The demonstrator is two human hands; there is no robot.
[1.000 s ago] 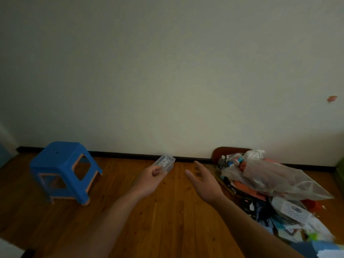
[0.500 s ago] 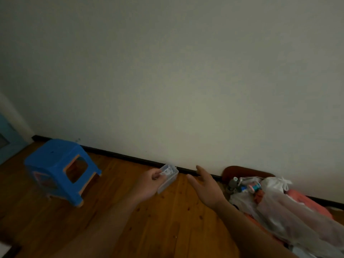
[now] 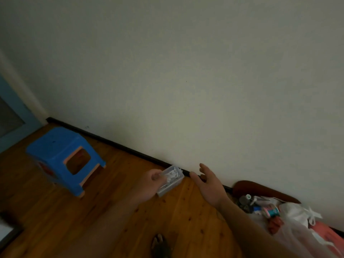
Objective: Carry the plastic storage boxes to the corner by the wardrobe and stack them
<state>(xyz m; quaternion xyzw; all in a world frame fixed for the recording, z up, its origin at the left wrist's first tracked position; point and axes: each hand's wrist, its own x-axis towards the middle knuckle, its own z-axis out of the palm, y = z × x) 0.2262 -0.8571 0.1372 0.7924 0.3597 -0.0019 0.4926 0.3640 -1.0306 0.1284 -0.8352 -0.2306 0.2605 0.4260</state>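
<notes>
Curled fingers point(image 3: 156, 176) and thumb of the left hand point(image 3: 149, 185) pinched the near end of a small clear plastic storage box point(image 3: 172, 180), just below the centre of the frame. The box stuck out from that hand toward the wall, tilted and held above the floor, and pale white things showed through its sides, too blurred to name. Just to the right of it, apart from the box, the right hand point(image 3: 209, 187) was spread and held nothing: its fingers point(image 3: 204, 169) were straight and a little fanned, the thumb reaching toward the box and the palm turned to the left. From the hands the bare left forearm point(image 3: 104, 231) and right forearm point(image 3: 247, 229) ran down to the bottom edge. Between and under them lay a reddish wooden floor point(image 3: 186, 220) of knotted boards, and at the bottom centre a foot point(image 3: 160, 245) showed dimly. A black skirting board point(image 3: 121, 146) slanted from the middle left down toward the lower right, and above it a plain pale wall point(image 3: 186, 71) filled the upper frame. At the left, well apart from the hands, stood a blue plastic stool point(image 3: 54, 146) with orange-trimmed openings in its sides. A blue door frame point(image 3: 22, 113) rose at the far left edge. In the lower right corner clutter was heaped against the wall: a translucent plastic bag point(image 3: 297, 233), some small bottles point(image 3: 248, 199), and a dark brown rounded board point(image 3: 260, 189) behind them.
</notes>
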